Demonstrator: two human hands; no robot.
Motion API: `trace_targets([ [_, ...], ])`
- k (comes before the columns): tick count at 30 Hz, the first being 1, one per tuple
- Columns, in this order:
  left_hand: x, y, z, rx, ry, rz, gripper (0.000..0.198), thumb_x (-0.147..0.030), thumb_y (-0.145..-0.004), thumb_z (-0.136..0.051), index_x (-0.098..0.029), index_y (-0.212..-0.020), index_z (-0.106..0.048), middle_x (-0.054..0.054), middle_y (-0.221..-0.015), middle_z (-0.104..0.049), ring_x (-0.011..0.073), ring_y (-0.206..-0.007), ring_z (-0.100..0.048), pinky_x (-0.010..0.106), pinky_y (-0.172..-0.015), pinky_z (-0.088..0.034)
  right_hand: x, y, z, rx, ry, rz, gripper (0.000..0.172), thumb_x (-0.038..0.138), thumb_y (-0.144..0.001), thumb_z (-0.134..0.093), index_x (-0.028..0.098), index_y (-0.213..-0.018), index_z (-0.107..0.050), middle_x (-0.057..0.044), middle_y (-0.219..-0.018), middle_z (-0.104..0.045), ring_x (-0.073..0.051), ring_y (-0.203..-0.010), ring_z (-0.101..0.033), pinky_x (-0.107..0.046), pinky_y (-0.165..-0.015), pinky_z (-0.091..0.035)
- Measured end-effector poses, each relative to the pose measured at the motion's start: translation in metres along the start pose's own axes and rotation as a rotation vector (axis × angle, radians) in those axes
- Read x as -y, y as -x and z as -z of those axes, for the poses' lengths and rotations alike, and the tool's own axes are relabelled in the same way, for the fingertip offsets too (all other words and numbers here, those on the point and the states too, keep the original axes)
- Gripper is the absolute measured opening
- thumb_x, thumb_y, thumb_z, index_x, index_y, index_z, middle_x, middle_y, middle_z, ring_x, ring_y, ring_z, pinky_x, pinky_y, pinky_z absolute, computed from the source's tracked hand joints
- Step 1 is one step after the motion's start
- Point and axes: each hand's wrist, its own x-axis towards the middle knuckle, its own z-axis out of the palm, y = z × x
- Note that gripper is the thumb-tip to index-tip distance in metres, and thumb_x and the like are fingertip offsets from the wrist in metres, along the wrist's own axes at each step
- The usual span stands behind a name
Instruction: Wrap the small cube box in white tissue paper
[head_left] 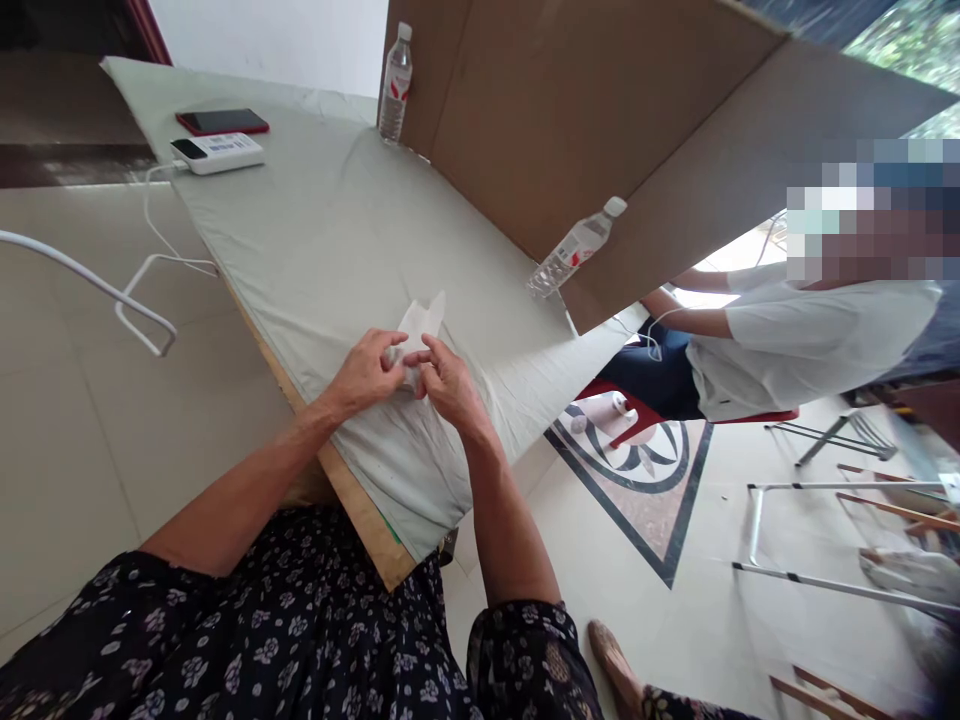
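My left hand [369, 372] and my right hand [448, 383] meet over a small piece of white paper [420, 322] on the cloth-covered table [315, 230]. Both hands pinch the paper's near end with curled fingers, thumbs and fingertips pressed onto it. The far end of the paper sticks out beyond my fingers, folded into a point. My forearms come in from the near table edge.
A red phone [223, 121] and a white power bank [217, 152] with a cable lie at the far left. Two plastic water bottles [395, 83] [572, 250] stand by a brown cardboard divider [600, 130]. Another person in a white shirt [802, 340] sits at the right.
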Motion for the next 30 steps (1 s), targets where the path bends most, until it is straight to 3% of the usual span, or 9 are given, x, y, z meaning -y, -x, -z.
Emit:
trace_targets([
  [3, -0.001, -0.002, -0.001, -0.075, 0.035, 0.071, 0.041, -0.029, -0.08, -0.068, -0.016, -0.119, -0.069, 0.007, -0.111, -0.065, 0.011, -0.068, -0.054, 0.031, -0.076, -0.055, -0.001, -0.004, 0.002, 0.024, -0.006, 0.0, 0.055, 0.007, -0.089, -0.045, 0.02, -0.141, -0.053, -0.005, -0.116, -0.078, -0.005, -0.047, -0.059, -0.029, -0.069, -0.059],
  [7, -0.005, -0.005, -0.008, -0.03, -0.038, 0.062, 0.037, -0.025, -0.079, -0.07, -0.017, -0.115, -0.068, 0.004, -0.102, -0.062, 0.0121, -0.069, -0.053, 0.034, -0.082, -0.055, -0.011, -0.009, 0.004, 0.063, -0.131, 0.003, 0.052, 0.013, -0.089, -0.048, 0.021, -0.14, -0.052, -0.005, -0.115, -0.077, -0.005, -0.048, -0.06, -0.026, -0.059, -0.056],
  [9, -0.006, -0.006, -0.01, 0.002, -0.045, 0.059, 0.04, -0.022, -0.079, -0.068, -0.018, -0.119, -0.067, 0.004, -0.104, -0.061, 0.0124, -0.07, -0.054, 0.034, -0.083, -0.055, -0.019, -0.012, 0.009, -0.019, -0.214, 0.011, 0.047, 0.022, -0.09, -0.053, 0.022, -0.138, -0.053, -0.005, -0.11, -0.076, -0.006, -0.052, -0.061, -0.023, -0.055, -0.052],
  [11, -0.006, -0.005, -0.01, 0.024, -0.05, 0.061, 0.044, -0.021, -0.079, -0.067, -0.017, -0.124, -0.065, 0.005, -0.106, -0.059, 0.0131, -0.072, -0.055, 0.034, -0.085, -0.055, -0.028, -0.014, 0.016, -0.188, -0.248, -0.002, 0.045, 0.032, -0.09, -0.06, 0.021, -0.133, -0.055, -0.004, -0.106, -0.074, -0.007, -0.057, -0.062, -0.021, -0.053, -0.049],
  [13, -0.006, -0.004, -0.009, 0.04, -0.071, 0.056, 0.05, -0.02, -0.08, -0.066, -0.016, -0.13, -0.064, 0.005, -0.106, -0.058, 0.0144, -0.074, -0.057, 0.036, -0.088, -0.055, -0.034, -0.016, 0.022, -0.293, -0.237, -0.085, 0.05, 0.04, -0.087, -0.067, 0.019, -0.131, -0.056, -0.005, -0.102, -0.072, -0.009, -0.062, -0.064, -0.02, -0.049, -0.046],
  [17, -0.011, -0.003, -0.008, 0.077, -0.166, 0.026, 0.06, -0.021, -0.084, -0.062, -0.021, -0.145, -0.059, 0.007, -0.111, -0.057, 0.0194, -0.088, -0.062, 0.036, -0.092, -0.054, -0.039, -0.029, 0.022, -0.189, -0.253, -0.308, 0.065, 0.044, -0.082, -0.076, 0.015, -0.136, -0.054, -0.008, -0.1, -0.071, -0.016, -0.069, -0.069, -0.021, -0.044, -0.043],
  [22, -0.018, -0.007, -0.006, 0.18, -0.289, 0.037, 0.051, -0.024, -0.087, -0.059, -0.028, -0.136, -0.068, 0.007, -0.115, -0.056, 0.022, -0.096, -0.064, 0.034, -0.091, -0.054, -0.043, -0.057, 0.009, -0.127, -0.222, -0.295, 0.076, 0.047, -0.074, -0.084, 0.014, -0.136, -0.055, -0.001, -0.079, -0.066, -0.014, -0.057, -0.06, -0.023, -0.044, -0.04],
  [25, -0.02, -0.011, -0.003, 0.229, -0.321, 0.062, 0.043, -0.026, -0.086, -0.058, -0.022, -0.126, -0.073, 0.008, -0.111, -0.057, 0.0241, -0.098, -0.064, 0.036, -0.094, -0.054, -0.047, -0.068, 0.007, -0.101, -0.191, -0.275, 0.063, 0.044, -0.069, -0.083, 0.014, -0.12, -0.062, 0.003, -0.072, -0.063, -0.011, -0.053, -0.053, -0.022, -0.046, -0.037],
  [30, -0.019, -0.014, -0.001, 0.257, -0.318, 0.056, 0.035, -0.028, -0.085, -0.058, -0.018, -0.114, -0.075, 0.009, -0.105, -0.059, 0.0268, -0.104, -0.063, 0.038, -0.098, -0.053, -0.05, -0.075, 0.008, -0.055, -0.199, -0.19, 0.028, 0.039, -0.064, -0.075, 0.018, -0.079, -0.064, 0.002, -0.071, -0.062, -0.012, -0.064, -0.053, -0.024, -0.056, -0.04],
])
